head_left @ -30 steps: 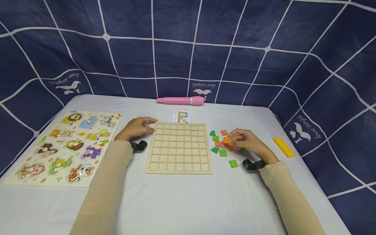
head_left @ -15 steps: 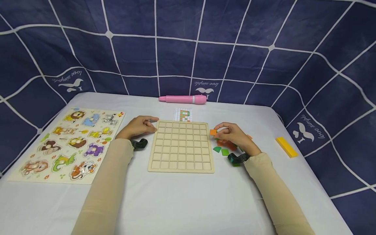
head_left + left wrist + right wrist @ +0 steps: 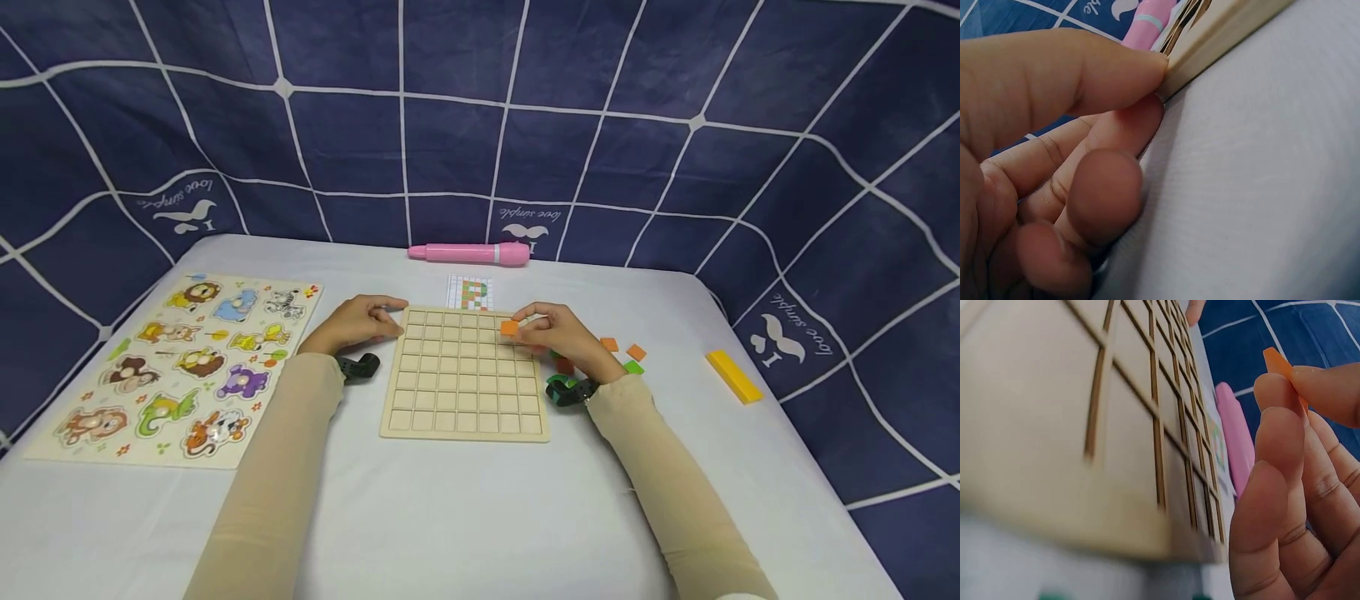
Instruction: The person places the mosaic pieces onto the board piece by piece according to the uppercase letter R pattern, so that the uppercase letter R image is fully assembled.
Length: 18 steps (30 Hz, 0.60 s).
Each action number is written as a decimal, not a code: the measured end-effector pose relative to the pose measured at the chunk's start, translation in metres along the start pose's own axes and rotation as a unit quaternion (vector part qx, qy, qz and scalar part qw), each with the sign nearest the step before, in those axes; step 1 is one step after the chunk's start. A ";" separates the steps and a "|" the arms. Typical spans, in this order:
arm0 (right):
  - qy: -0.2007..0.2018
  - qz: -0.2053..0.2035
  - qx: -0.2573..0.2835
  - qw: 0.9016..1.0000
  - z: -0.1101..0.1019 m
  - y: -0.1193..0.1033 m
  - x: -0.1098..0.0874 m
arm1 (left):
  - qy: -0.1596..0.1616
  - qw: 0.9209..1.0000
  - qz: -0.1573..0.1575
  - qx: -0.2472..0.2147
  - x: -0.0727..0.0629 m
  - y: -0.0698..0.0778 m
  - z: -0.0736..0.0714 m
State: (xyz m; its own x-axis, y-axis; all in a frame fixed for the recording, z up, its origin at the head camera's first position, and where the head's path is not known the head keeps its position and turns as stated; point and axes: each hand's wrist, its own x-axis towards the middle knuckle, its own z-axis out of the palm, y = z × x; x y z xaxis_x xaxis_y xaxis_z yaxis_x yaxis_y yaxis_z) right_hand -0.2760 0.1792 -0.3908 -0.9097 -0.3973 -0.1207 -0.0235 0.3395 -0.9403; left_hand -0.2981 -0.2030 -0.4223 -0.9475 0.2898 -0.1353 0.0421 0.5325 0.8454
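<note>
In the head view, a square wooden grid board (image 3: 465, 437) lies flat on the table. My left hand (image 3: 358, 323) is at its upper left corner, with thumb and a fingertip touching the outer edge; the left wrist view shows the board's side edge (image 3: 1200, 59) against them. My right hand (image 3: 558, 332) pinches an orange square tile (image 3: 509, 327) between thumb and finger, above the board's upper right cells. That tile (image 3: 1277, 362) stands clear of the board in the right wrist view. Orange and green tiles (image 3: 634, 353) lie right of the board, partly hidden by the right hand and wrist.
A small printed pattern card (image 3: 470, 292) lies behind the board, with a pink pen-shaped object (image 3: 468, 254) beyond it. An animal picture board (image 3: 176, 367) is at the left. A yellow bar (image 3: 733, 377) lies at the far right.
My right hand has lifted the orange tile from the loose tiles and moved left with it over the board. The left hand stays at the board's corner.
</note>
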 end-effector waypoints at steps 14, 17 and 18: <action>-0.008 -0.001 0.002 1.000 0.030 -0.014 0.024 | 0.002 1.000 -0.003 -0.003 0.002 -0.002 0.001; -0.010 0.001 -0.006 1.000 0.036 -0.017 0.029 | 0.003 1.000 -0.002 -0.002 0.002 -0.003 0.000; -0.010 0.001 -0.006 1.000 0.038 -0.017 0.031 | 0.004 1.000 -0.002 -0.001 0.003 -0.003 0.000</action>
State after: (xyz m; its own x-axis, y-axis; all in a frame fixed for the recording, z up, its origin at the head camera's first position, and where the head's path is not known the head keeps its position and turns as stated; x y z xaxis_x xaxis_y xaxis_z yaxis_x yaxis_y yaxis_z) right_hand -0.2881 0.1285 -0.3902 -0.9011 -0.4141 -0.1283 -0.0272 0.3493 -0.9366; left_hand -0.3006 -0.2037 -0.4252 -0.9500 0.2815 -0.1348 0.0373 0.5314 0.8463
